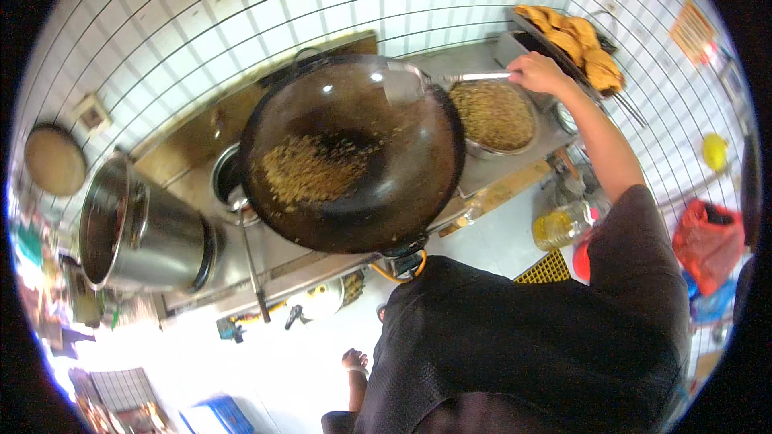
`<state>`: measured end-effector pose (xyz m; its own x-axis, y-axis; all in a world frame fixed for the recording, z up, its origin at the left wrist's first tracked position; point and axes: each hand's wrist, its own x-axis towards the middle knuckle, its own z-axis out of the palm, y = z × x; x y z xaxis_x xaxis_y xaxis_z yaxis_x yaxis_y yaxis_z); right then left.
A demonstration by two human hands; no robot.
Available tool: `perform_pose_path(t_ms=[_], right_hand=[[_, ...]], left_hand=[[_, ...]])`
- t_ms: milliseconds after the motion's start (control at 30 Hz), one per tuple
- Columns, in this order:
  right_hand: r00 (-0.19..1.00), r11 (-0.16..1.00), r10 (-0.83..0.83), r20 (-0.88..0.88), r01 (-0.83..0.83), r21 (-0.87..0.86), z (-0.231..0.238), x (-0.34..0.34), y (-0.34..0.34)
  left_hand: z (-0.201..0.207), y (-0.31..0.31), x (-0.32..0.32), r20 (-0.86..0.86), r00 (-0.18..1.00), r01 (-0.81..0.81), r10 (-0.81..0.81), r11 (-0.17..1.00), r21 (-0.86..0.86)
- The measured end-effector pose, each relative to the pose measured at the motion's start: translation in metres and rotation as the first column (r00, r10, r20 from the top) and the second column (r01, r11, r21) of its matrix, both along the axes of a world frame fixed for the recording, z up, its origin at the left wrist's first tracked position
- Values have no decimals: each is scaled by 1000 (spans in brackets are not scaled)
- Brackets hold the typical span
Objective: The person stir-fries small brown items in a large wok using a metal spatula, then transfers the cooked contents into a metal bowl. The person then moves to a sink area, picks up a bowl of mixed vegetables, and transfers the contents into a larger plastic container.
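A large dark wok [402, 185] stands on the stove with a heap of brown minced or grainy food [310, 170] in its left half. My right hand [537, 72] is closed around the handle of a metal wok spatula [406, 84]. The spatula's blade lies over the wok's upper right, apart from the heap. Beneath its handle sits a metal basin [492, 116] filled with similar brown food. My left hand [354, 359] hangs low at my side, its fingers loosely bent and holding nothing.
Left of the wok stands a tall steel pot [165, 229]; between them a ladle [253, 269] rests in a smaller pot. An orange cloth [575, 36] lies at the back right. A bottle of yellow oil [563, 225] and a yellow crate [543, 268] are below, right.
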<state>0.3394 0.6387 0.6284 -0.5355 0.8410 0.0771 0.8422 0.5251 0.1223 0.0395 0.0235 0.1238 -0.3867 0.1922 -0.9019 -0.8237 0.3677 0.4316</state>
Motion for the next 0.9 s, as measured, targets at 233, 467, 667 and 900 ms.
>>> perform_pose_path(t_ms=[233, 467, 667, 900], right_hand=[[883, 727, 57, 466, 283, -626, -71, -135, 96], [984, 457, 73, -164, -179, -871, -237, -200, 56], [958, 649, 79, -276, -260, -715, -223, -174, 36], [887, 607, -153, -436, -264, -750, -130, -66, 38]], left_hand=[[28, -51, 53, -76, 942, -330, 327, 944, -25], [-2, -125, 170, -7, 876, -476, 483, 862, -175], [-51, -176, 194, -114, 907, -420, 404, 880, -224], [-46, -104, 67, 2, 965, -262, 263, 964, -44]])
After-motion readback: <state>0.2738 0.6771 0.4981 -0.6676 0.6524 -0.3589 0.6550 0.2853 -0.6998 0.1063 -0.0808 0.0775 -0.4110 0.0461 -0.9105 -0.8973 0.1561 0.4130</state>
